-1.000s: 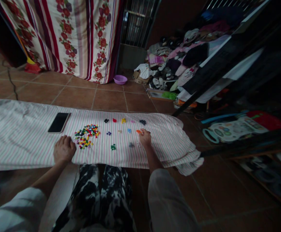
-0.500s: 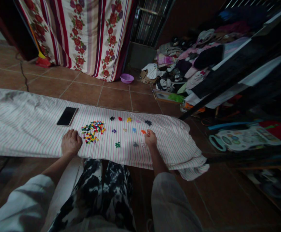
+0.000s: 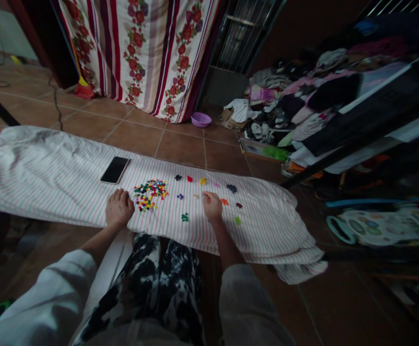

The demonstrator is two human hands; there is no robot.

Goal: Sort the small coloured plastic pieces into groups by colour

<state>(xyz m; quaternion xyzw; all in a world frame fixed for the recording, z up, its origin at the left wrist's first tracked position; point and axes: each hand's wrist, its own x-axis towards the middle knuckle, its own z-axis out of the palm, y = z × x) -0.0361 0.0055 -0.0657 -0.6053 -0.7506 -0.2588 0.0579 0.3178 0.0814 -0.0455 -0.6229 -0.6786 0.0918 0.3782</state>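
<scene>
My left hand (image 3: 119,207) rests on the striped cloth, its fingers loosely spread, left of a mixed heap of small coloured pieces (image 3: 150,192). My right hand (image 3: 212,206) hovers among small single-colour groups, thumb and fingers pinched together; anything between them is too small to make out. Its fingertips are just right of the beige pieces (image 3: 196,196). To its right lie orange pieces (image 3: 224,202), brown pieces (image 3: 238,205) and lime green pieces (image 3: 237,220). Behind it are yellow pieces (image 3: 202,181) and red pieces (image 3: 189,179). Green pieces (image 3: 184,217) lie nearer me. The hand hides the light blue group.
A phone (image 3: 115,170) lies on the striped cloth (image 3: 68,182), beyond my left hand. Past the far edge, a purple basin (image 3: 201,119) stands on the tiled floor by a flowered curtain (image 3: 151,57). Clothes (image 3: 296,96) are heaped at the back right.
My right hand has moved left from the orange pieces toward the beige ones, uncovering the brown and lime groups. My left hand stays beside the heap. The camera view has shifted left.
</scene>
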